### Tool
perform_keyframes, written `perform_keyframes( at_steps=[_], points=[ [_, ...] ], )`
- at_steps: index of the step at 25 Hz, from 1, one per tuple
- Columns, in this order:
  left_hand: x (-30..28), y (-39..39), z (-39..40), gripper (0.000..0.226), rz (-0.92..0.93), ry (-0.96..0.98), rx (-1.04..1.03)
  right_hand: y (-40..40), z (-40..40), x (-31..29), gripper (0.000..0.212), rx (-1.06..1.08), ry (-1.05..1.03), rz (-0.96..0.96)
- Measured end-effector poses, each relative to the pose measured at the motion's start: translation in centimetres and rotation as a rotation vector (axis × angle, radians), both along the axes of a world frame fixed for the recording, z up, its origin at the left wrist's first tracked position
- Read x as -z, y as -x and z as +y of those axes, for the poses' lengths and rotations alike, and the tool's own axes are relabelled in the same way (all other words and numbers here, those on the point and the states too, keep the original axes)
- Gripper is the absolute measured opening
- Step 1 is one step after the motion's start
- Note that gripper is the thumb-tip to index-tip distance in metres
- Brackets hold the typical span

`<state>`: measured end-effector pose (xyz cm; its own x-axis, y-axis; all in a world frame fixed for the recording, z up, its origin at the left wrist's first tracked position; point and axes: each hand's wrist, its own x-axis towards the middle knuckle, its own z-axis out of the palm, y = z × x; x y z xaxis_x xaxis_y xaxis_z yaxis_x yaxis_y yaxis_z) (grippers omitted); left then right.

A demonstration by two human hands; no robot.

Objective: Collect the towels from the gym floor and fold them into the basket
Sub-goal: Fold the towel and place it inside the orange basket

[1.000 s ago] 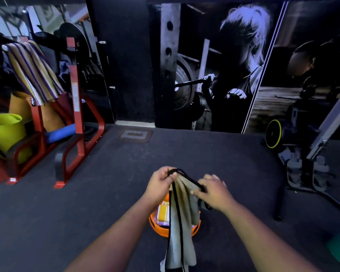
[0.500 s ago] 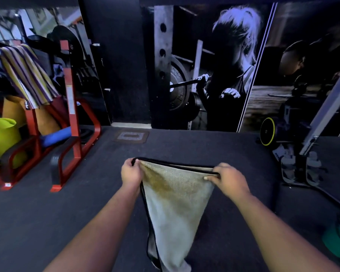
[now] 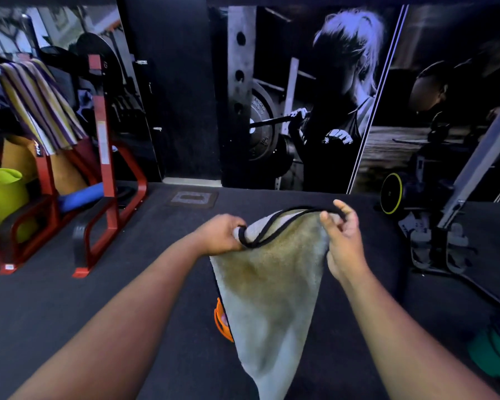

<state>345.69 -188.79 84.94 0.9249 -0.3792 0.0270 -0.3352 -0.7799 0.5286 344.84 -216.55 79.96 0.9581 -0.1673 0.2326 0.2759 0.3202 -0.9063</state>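
Left hand [image 3: 220, 235] gripped towel [image 3: 272, 284] corner | right hand [image 3: 342, 235] pinched the other top corner, fingers partly loose | towel hung above orange basket [image 3: 221, 321], mostly hiding it | risk: light right pinch could slip, dropping towel unfolded onto floor [image 3: 70, 313]

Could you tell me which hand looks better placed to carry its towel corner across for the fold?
Probably the right hand: it pinches the towel lightly at its raised corner, while the left hand fists the other corner as an anchor.
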Motion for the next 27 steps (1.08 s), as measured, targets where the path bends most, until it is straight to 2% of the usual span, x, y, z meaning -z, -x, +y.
perform_keyframes(
  at_steps=[2, 3, 4, 5, 7, 9, 11, 12, 14, 15, 17, 19, 20, 22, 24, 26, 27],
  points=[
    [-1.0, 0.6, -0.6, 0.017, 0.165, 0.441, -0.024, 1.6, 0.2, 2.3, 0.076, -0.15, 0.218, 0.107],
    [-1.6, 0.8, -1.1, 0.016, 0.233, 0.618, -0.039, 2.2, 0.5, 3.3, 0.079, -0.237, 0.381, 0.171],
    [-2.2, 0.8, -1.6, 0.019, 0.276, 0.766, -0.052, 2.6, 0.9, 4.1, 0.07, -0.319, 0.512, 0.229],
    [-2.7, 0.7, -2.2, 0.023, 0.296, 0.908, -0.067, 2.7, 1.5, 4.6, 0.053, -0.362, 0.576, 0.271],
    [-2.8, 0.3, -3.0, 0.048, 0.298, 1.207, -0.113, 2.8, 3.0, 3.9, 0.021, -0.331, 0.526, 0.288],
    [-0.7, 0.2, -2.6, 0.086, 0.324, 1.339, -0.108, 2.3, 4.0, 2.5, 0.016, -0.245, 0.422, 0.269],
    [3.7, 1.8, -1.8, 0.112, 0.399, 1.168, -0.12, 1.9, 4.5, 0.7, 0.024, -0.246, 0.268, 0.252],
    [6.0, 3.1, -1.6, 0.11, 0.453, 1.022, -0.105, 1.7, 4.6, 0.0, 0.027, -0.255, 0.215, 0.258],
    [10.3, 5.1, -1.8, 0.077, 0.574, 0.786, 0.022, 1.4, 4.6, -1.4, 0.025, -0.255, 0.177, 0.275],
    [11.5, 5.7, -2.1, 0.064, 0.588, 0.744, 0.034, 1.2, 4.6, -1.8, 0.022, -0.246, 0.182, 0.292],
    [12.5, 5.9, -2.9, 0.057, 0.511, 0.792, -0.079, 0.5, 4.7, -1.9, 0.021, -0.207, 0.188, 0.339],
    [12.1, 5.8, -4.3, 0.054, 0.355, 0.875, -0.244, 0.0, 4.7, -1.6, 0.022, -0.189, 0.183, 0.379],
    [12.0, 5.6, -4.9, 0.048, 0.262, 0.843, -0.332, -0.2, 4.7, -1.4, 0.023, -0.2, 0.201, 0.383],
    [11.5, 5.3, -5.4, 0.031, 0.095, 0.641, -0.487, -0.1, 4.7, -1.1, 0.027, -0.256, 0.261, 0.354],
    [11.5, 4.8, -4.8, 0.022, -0.032, 0.371, -0.58, 0.4, 4.6, -1.2, 0.027, -0.274, 0.296, 0.298],
    [11.8, 4.3, -3.5, 0.015, -0.055, 0.18, -0.628, 0.4, 4.0, -1.3, 0.025, -0.25, 0.319, 0.253],
    [11.9, 4.0, -2.8, 0.012, 0.005, 0.183, -0.652, 0.1, 3.5, -1.4, 0.024, -0.235, 0.328, 0.257]
  ],
)
